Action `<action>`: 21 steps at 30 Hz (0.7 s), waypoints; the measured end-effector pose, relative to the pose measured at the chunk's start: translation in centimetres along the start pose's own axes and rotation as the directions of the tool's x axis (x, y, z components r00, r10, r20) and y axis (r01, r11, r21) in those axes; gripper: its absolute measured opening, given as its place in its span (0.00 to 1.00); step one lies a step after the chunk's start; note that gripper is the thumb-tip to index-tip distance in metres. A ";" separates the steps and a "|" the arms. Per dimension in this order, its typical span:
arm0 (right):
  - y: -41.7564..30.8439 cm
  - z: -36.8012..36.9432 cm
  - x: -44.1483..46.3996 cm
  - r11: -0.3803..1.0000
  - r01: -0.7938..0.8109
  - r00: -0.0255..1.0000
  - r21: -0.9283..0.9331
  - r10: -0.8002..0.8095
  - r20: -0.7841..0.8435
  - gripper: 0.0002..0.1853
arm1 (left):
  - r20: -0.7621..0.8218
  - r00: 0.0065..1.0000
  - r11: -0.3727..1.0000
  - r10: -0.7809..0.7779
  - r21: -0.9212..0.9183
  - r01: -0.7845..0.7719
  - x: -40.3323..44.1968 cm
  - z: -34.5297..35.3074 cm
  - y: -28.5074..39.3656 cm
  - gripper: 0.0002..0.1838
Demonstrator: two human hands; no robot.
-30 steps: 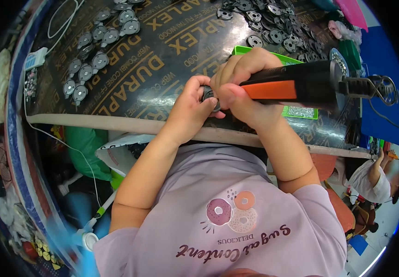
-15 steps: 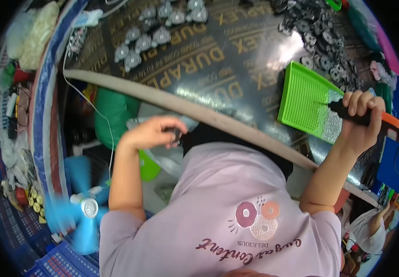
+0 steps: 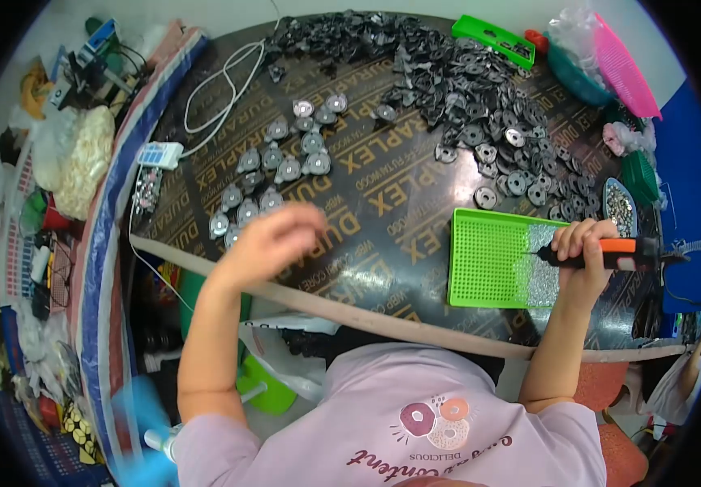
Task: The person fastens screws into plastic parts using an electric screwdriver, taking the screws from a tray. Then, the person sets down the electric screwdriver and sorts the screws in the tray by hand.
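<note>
My right hand [image 3: 582, 250] is wrapped around an electric screwdriver [image 3: 620, 253] with a black and orange body. Its thin bit points left, over a bright green perforated tray [image 3: 487, 258]. Small silvery screws [image 3: 542, 280] are spread on the tray's right side. My left hand [image 3: 273, 242] is raised over the table's front edge, its fingers bent and smeared by motion; whether anything is in them is not visible. Just beyond it stand several round grey-and-black parts [image 3: 288, 169] in loose rows.
A large heap of black plastic parts [image 3: 464, 89] covers the back and right of the table [image 3: 366, 235]. Behind it are a green tray [image 3: 492, 40] and a pink basket [image 3: 626, 69]. A white cable with a power strip [image 3: 160, 154] lies left. A blue fan [image 3: 135, 438] spins below.
My left hand has risen from below the table edge, where it held a small dark part, to above it. The view has shifted to show more tabletop. My right hand still grips the screwdriver.
</note>
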State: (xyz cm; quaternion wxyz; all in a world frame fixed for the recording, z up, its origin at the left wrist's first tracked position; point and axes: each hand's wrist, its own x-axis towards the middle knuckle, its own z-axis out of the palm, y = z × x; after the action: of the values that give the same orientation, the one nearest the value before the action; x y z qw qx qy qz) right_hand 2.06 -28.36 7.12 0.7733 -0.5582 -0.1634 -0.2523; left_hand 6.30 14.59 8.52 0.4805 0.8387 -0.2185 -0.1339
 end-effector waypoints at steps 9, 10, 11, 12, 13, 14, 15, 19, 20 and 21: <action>-0.1 0.5 -0.6 1.000 -0.014 1.000 0.028 0.015 -0.004 0.14 | -0.454 0.889 0.594 0.054 0.730 0.337 23.7 -4.3 -7.4 0.19; -0.1 0.3 -0.6 0.999 -0.014 1.000 0.034 0.014 -0.009 0.14 | -0.462 0.883 0.526 -0.078 0.734 0.431 24.7 -4.3 -6.9 0.20; -0.1 0.1 -0.5 0.999 -0.008 1.000 0.036 0.008 -0.007 0.14 | -0.474 0.856 0.443 -0.207 0.735 0.514 25.7 -4.3 -6.4 0.21; -0.1 -0.1 -0.5 0.999 -0.003 1.000 0.039 0.003 -0.005 0.15 | -0.442 0.828 0.389 -0.345 0.735 0.555 26.6 -4.7 -6.0 0.23; -0.2 -0.2 -0.5 0.999 -0.004 1.000 0.032 0.005 -0.015 0.15 | -0.424 0.808 0.366 -0.409 0.735 0.571 27.2 -4.9 -5.4 0.24; -0.2 -0.3 -0.5 0.999 -0.010 1.000 0.039 0.011 -0.025 0.16 | -0.403 0.784 0.345 -0.472 0.734 0.585 27.7 -5.0 -4.9 0.25; -0.3 -0.4 -0.5 0.999 -0.018 0.999 0.044 0.019 -0.032 0.16 | -0.387 0.774 0.309 -0.501 0.756 0.578 28.1 -5.1 -4.8 0.27; 0.0 -1.0 -0.7 0.998 -0.011 0.999 0.058 0.014 -0.043 0.17 | -0.364 0.782 0.251 -0.506 0.805 0.537 29.1 -5.3 -6.2 0.26; 0.1 -1.1 -1.0 0.997 -0.011 0.998 0.082 0.016 -0.069 0.17 | -0.322 0.815 0.253 -0.481 0.840 0.481 30.0 -6.1 -8.2 0.27; 0.0 -0.9 -0.9 0.997 -0.001 0.997 0.071 0.006 -0.074 0.16 | -0.334 0.839 0.324 -0.429 0.810 0.488 29.2 -5.6 -7.0 0.27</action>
State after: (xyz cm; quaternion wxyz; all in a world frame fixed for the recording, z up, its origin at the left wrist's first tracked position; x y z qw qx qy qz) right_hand 1.31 -29.03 6.33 0.7987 -0.5209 -0.1426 -0.2654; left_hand 35.76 7.46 4.88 -0.0670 0.9918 0.0049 -0.1089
